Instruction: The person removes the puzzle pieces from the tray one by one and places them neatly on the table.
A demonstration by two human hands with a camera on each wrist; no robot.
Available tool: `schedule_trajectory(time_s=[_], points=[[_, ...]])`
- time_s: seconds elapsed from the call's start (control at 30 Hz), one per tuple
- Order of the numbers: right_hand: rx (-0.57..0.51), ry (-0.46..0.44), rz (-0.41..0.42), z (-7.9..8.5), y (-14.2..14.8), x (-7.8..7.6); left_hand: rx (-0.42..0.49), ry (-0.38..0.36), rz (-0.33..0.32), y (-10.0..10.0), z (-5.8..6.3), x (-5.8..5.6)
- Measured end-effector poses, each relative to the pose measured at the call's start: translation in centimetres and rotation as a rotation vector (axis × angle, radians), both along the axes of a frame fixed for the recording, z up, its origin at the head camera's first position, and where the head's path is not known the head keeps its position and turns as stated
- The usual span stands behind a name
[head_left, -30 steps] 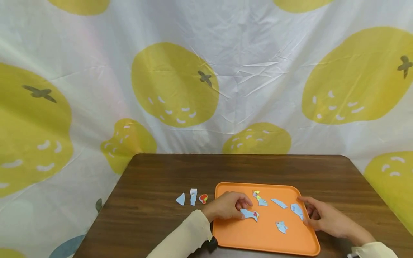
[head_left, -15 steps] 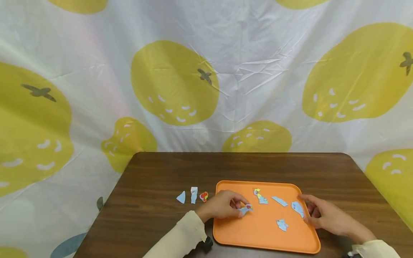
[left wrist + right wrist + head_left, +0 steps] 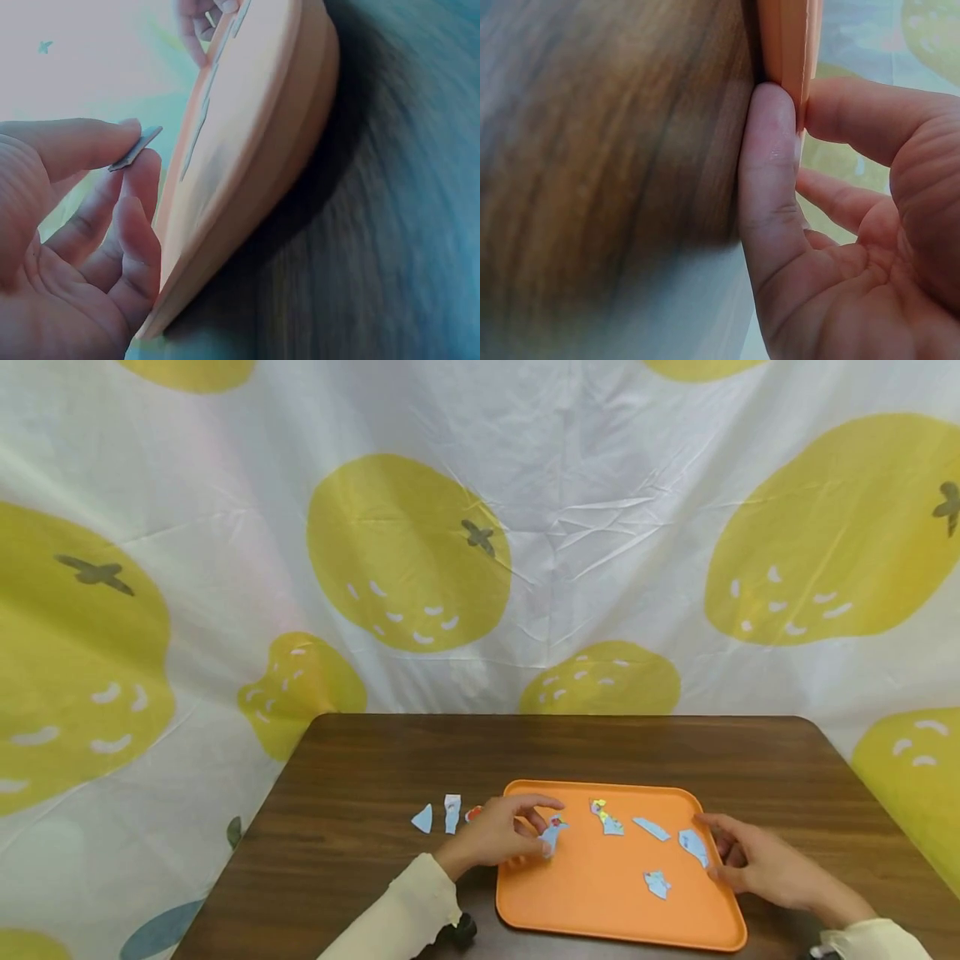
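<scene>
Piece (image 3: 552, 837), pinched in left hand (image 3: 495, 832), has turned and shifted left, seemingly lifted off tray (image 3: 600, 906); right hand (image 3: 761, 864) pinches tray edge.

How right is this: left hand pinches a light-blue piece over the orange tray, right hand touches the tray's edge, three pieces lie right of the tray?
Wrong side: the triangular piece, the strip and the red piece lie left of the orange tray, per the head view. The left hand does pinch a light-blue piece, and the right hand touches the tray's edge.
</scene>
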State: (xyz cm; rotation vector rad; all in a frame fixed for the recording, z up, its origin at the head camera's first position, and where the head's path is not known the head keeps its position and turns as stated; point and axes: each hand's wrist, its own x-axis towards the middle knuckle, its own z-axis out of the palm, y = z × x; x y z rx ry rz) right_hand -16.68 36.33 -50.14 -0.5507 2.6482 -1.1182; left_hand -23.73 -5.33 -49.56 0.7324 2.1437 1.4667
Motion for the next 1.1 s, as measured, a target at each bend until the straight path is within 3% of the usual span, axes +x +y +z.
schedule_trajectory(time_s=[0.2, 0.3, 0.47, 0.6, 0.83, 1.1], points=[[0.0, -0.002, -0.008, -0.2, 0.3, -0.2, 0.028, 0.018, 0.035, -1.4, 0.1, -0.2], [-0.05, -0.013, -0.007, -0.5, 0.7, -0.2, 0.055, 0.006, 0.045, -2.2, 0.2, -0.4], [-0.232, -0.166, -0.017, -0.7, 1.2, -0.2, 0.1, 0.007, 0.066, -3.9, 0.3, -0.9], [-0.294, -0.287, -0.075, -0.5, 1.1, -0.1, 0.146, 0.014, 0.1, -5.5, 0.4, -1.2], [-0.325, -0.313, -0.092, -0.6, 1.1, 0.1, 0.171, 0.005, 0.152, -7.9, 0.7, -1.6], [-0.342, -0.305, -0.095, -0.8, 1.3, 0.2, 0.134, 0.046, 0.236, -10.4, 1.2, -1.8]])
